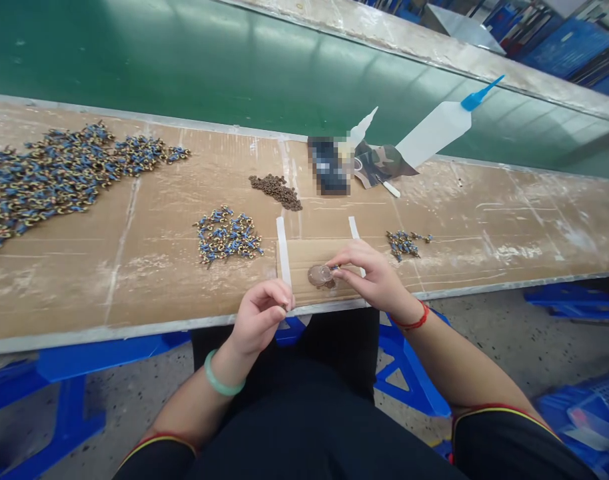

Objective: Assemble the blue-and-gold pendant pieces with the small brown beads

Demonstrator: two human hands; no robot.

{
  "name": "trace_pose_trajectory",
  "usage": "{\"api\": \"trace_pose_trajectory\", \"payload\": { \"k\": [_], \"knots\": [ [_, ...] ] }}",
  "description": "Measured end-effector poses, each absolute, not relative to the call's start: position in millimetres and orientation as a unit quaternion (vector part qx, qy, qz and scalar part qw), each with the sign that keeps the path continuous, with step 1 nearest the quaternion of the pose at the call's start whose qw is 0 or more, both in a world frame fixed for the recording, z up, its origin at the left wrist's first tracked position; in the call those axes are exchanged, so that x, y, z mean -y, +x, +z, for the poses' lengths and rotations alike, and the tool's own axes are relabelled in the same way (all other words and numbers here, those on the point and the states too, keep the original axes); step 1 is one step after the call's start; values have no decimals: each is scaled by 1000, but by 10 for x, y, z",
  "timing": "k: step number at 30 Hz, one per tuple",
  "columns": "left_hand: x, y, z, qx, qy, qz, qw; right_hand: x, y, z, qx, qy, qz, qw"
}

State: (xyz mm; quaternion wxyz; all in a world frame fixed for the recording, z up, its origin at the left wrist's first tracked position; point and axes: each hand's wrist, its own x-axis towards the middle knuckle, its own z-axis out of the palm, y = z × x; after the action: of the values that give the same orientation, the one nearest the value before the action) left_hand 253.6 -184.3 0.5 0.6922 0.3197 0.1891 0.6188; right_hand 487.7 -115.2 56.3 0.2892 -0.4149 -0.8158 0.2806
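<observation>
Thumb and fingertips of my right hand (367, 273) pinch a small blue figurine (334, 267), mostly hidden by the fingers. It is at the right rim of a small round dish (318, 275), which stands on a cardboard pad (299, 257). My left hand (264, 313) is closed in a pinch at the table's front edge, lower left of the dish. A tiny dark bit shows at its fingertips, too small to name. Left of the pad lies a cluster of blue and yellow figurines (227, 235); a smaller group of figurines (404, 245) lies to the right.
A pile of small brown discs (277, 191) lies behind the pad. A large heap of figurines (49, 180) covers the left. At the back are a white bottle with blue nozzle (437, 133), a camouflage cloth (387, 163) and a blurred dark object (329, 167).
</observation>
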Motion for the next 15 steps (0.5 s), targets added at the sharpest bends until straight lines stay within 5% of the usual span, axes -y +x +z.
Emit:
{"api": "trace_pose_trajectory", "payload": {
  "k": [15],
  "knots": [
    [1836, 2589, 15, -232, 304, 625, 681, 1133, 4896, 612, 850, -395, 215, 274]
  ]
}}
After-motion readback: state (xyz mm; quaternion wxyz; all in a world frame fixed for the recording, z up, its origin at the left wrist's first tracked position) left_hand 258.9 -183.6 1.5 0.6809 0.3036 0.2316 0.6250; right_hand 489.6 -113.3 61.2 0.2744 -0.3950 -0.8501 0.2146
